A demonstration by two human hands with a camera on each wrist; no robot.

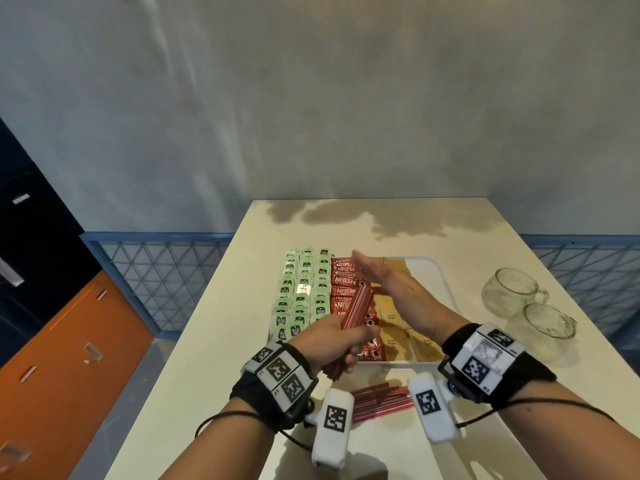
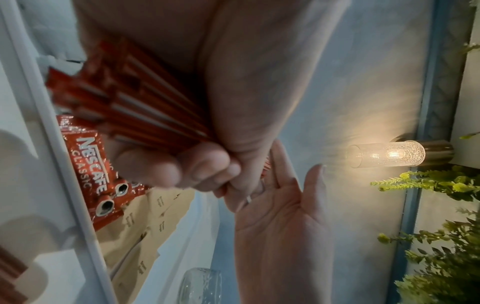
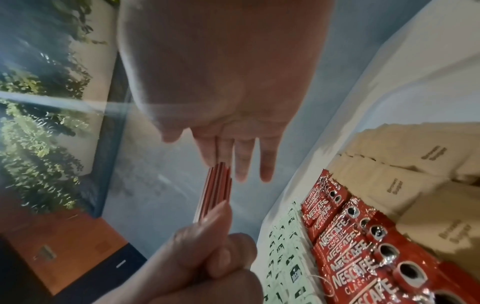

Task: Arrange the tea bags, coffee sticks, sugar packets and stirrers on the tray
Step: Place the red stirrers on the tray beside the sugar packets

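Note:
My left hand (image 1: pixel 332 341) grips a bundle of red stirrers (image 1: pixel 356 306) above the tray's near edge, tilted up and away from me. My right hand (image 1: pixel 381 275) is flat and open, its palm against the far end of the bundle (image 3: pixel 217 189). The white tray (image 1: pixel 424 268) holds rows of green tea bags (image 1: pixel 303 292) on the left, red coffee sticks (image 1: pixel 346 282) in the middle and brown sugar packets (image 1: pixel 398 327) on the right. More red stirrers (image 1: pixel 381 398) lie on the table in front of the tray, between my wrists.
Two glass cups (image 1: pixel 516 289) (image 1: pixel 549 327) stand on the table right of the tray. The cream table (image 1: pixel 346 226) runs back to a grey wall. An orange cabinet (image 1: pixel 69 341) stands on the left, below the table level.

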